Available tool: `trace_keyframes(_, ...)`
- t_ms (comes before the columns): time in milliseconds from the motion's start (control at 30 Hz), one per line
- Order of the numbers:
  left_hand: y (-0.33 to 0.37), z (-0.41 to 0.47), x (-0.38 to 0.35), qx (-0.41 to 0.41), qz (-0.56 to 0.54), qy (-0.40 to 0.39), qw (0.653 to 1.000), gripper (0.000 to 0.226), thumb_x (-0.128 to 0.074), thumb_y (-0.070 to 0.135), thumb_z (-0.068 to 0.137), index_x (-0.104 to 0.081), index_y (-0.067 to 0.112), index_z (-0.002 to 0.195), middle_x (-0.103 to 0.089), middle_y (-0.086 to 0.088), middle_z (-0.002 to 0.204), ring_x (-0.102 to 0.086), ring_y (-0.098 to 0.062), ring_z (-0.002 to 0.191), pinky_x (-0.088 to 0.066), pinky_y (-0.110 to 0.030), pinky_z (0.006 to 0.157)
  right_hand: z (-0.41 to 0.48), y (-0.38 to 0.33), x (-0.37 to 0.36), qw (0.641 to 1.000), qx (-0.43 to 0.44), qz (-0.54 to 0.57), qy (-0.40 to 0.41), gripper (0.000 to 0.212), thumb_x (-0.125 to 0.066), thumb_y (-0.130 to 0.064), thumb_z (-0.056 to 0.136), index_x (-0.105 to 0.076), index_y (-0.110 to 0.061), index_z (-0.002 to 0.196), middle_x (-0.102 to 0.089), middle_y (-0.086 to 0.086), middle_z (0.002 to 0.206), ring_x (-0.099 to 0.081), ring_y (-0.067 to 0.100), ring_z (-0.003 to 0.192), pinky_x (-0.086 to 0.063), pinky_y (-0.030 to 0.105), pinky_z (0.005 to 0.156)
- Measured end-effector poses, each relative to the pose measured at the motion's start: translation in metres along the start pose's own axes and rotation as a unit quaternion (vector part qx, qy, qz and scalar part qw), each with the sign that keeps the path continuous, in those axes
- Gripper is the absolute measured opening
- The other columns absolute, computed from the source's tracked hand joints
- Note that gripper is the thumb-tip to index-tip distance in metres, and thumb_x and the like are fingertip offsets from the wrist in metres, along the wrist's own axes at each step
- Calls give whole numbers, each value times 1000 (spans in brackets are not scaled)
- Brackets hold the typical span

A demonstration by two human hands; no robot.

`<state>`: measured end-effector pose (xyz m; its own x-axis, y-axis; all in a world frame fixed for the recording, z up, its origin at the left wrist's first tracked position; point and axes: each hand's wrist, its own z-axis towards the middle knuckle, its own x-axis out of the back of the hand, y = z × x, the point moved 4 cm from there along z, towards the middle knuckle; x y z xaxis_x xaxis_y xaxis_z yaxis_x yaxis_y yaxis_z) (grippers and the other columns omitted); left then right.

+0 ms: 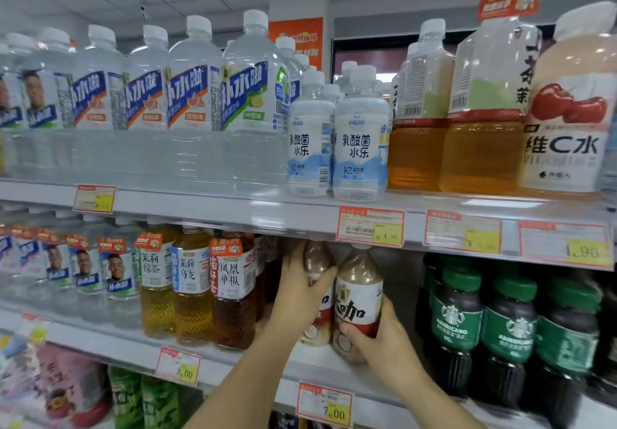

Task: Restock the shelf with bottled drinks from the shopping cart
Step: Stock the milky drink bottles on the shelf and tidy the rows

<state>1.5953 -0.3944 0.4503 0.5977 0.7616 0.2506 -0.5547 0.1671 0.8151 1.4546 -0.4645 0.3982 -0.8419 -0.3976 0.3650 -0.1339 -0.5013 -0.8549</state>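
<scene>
Two smooth clear-plastic bottles of beige milky drink (round-shouldered, with white-and-red labels) stand upright on the middle shelf (227, 362). Their long axes are vertical, tops up under the price rail (300, 225), between amber tea bottles (233, 295) and dark, green-capped coffee bottles (457, 322). The left hand (300, 292) wraps its fingers round the left bottle (317, 258) near the neck. The right hand (384, 342) curls its fingers round the lower body of the right bottle (359, 295).

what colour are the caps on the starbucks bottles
Green caps, seen best in the head view.
</scene>
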Motion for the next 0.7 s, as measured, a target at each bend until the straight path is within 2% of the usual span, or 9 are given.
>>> trace_keyframes(67, -19, -17, 1, 29, -23, -68, 997, 82, -69, 19, 83, -19, 29, 147, -44, 2, 137, -44, -13, 127, -37, -37, 108, 0, 3, 0, 1000, -11, -1, -5, 66, -75, -19, 76, -36, -23, 130, -53, -16, 100, -52, -4, 90, -42, 5, 67)
trace_keyframes(167, -40, -31, 2, 51, 15, -132, 990, 80, -69, 14, 83, -19, 37, 142, -54, 11, 127, -51, -7, 120, -42, -28, 101, 3, 5, -1, 1000, -28, 2, -1, 70, -74, -19, 77, -34, -20, 135, -56, -8, 109, -54, 9, 102, -43, 19, 82)
trace_keyframes(267, -45, -19, -2, 79, 52, -127, 987, 69, -67, 12, 84, -26, 25, 138, -57, 6, 122, -53, -11, 116, -42, -27, 96, 10, 5, -1, 999, -36, -23, 18, 67, -72, -20, 79, -36, -15, 135, -52, 4, 121, -49, 18, 116, -42, 35, 97)
trace_keyframes(333, -50, -4, -8, 105, 72, -111, 986, 65, -67, 11, 84, -28, 16, 136, -56, -2, 125, -52, -16, 115, -41, -29, 95, 19, 7, -1, 998, -51, -33, 35, 61, -71, -19, 79, -39, -10, 130, -51, 10, 123, -48, 22, 117, -42, 39, 98)
trace_keyframes(467, -67, 25, -21, 144, 106, -61, 982, 63, -69, 16, 83, -33, 5, 134, -53, -14, 130, -50, -30, 120, -40, -32, 92, 44, 14, -4, 994, -87, -40, 53, 50, -66, -15, 83, -42, -5, 126, -56, 15, 125, -54, 28, 114, -44, 36, 93)
trace_keyframes(567, -83, 48, -30, 152, 117, -49, 980, 60, -70, 21, 83, -40, 5, 133, -54, -14, 130, -51, -30, 119, -39, -31, 90, 69, 20, -12, 993, -90, -49, 66, 50, -62, -17, 88, -40, -4, 130, -55, 17, 129, -52, 32, 119, -43, 38, 96)
trace_keyframes(700, -103, 75, -42, 132, 98, -51, 985, 55, -70, 17, 82, -45, 7, 131, -55, -12, 129, -52, -28, 118, -35, -25, 85, 103, 33, -30, 989, -105, -89, 53, 47, -55, -21, 92, -39, -4, 132, -52, 16, 131, -51, 33, 118, -39, 30, 87)
